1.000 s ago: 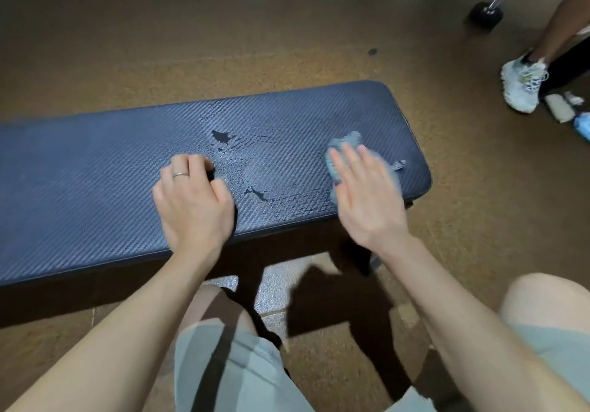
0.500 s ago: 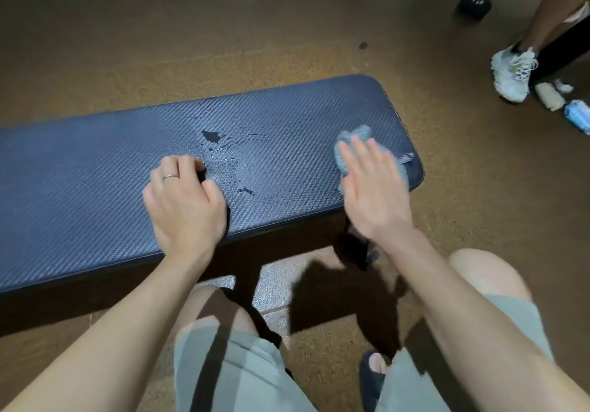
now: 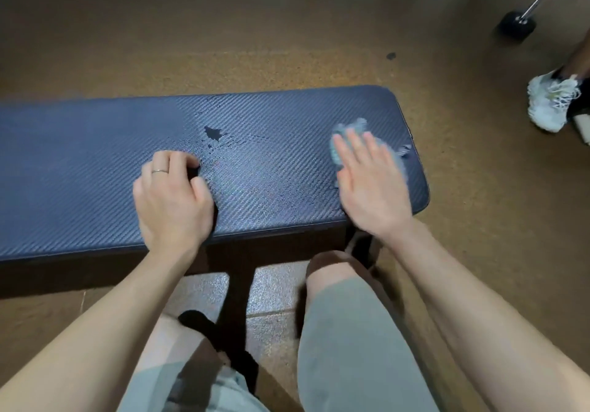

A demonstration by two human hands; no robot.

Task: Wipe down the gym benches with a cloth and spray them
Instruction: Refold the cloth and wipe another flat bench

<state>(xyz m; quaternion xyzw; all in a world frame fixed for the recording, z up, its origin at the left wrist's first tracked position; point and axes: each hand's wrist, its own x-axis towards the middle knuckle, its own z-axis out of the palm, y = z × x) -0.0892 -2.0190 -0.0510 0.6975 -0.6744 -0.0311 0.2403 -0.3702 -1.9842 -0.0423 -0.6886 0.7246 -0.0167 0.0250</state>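
A dark blue padded gym bench (image 3: pixel 95 156) runs across the view, with wet spray marks (image 3: pixel 213 133) near its middle. My right hand (image 3: pixel 370 184) lies flat with fingers spread on a light blue cloth (image 3: pixel 352 130), pressing it onto the bench's right end. The cloth is mostly hidden under the palm. My left hand (image 3: pixel 172 197), wearing a ring, rests on the bench's near edge with fingers curled under, holding nothing visible. No spray bottle is in view.
Another person's leg and white sneaker (image 3: pixel 550 103) stand at the right. A black dumbbell end (image 3: pixel 515 25) lies on the brown floor at top right. The bench's black leg (image 3: pixel 236 303) stands between my knees.
My right hand has slid the cloth over the wet patch toward the bench's right end, leaving a thinner smear. My left hand has stayed in place.
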